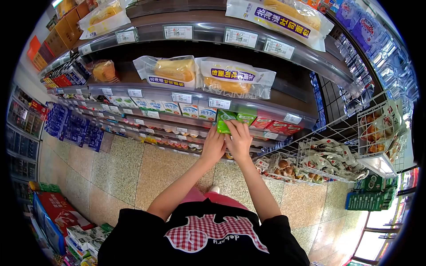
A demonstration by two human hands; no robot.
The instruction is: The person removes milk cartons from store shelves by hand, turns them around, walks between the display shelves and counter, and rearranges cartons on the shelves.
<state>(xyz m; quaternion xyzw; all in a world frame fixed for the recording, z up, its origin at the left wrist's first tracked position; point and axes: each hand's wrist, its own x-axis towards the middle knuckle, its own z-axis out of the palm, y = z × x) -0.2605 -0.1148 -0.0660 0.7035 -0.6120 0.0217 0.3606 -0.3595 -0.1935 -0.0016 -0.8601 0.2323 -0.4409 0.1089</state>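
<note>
A small green drink carton [226, 116] is at the front edge of the milk shelf, tilted slightly. My right hand [239, 141] grips it, with the fingers bent over its front face. My left hand [214, 145] is closed at its lower left side, the fingertips against its edge. The two hands touch or nearly touch below the carton. Another green carton [246, 116] stands just to the right. White and blue pure-milk cartons [189, 110] line the shelf on the left, and red cartons [278, 127] stand on the right.
Bagged loaves of bread [237, 82] lie on the shelf above, over a rail of price tags [219, 103]. To the right, wire baskets [328, 155] of packaged food jut out. Stacked boxes [62, 213] stand at lower left on the tiled floor [115, 164].
</note>
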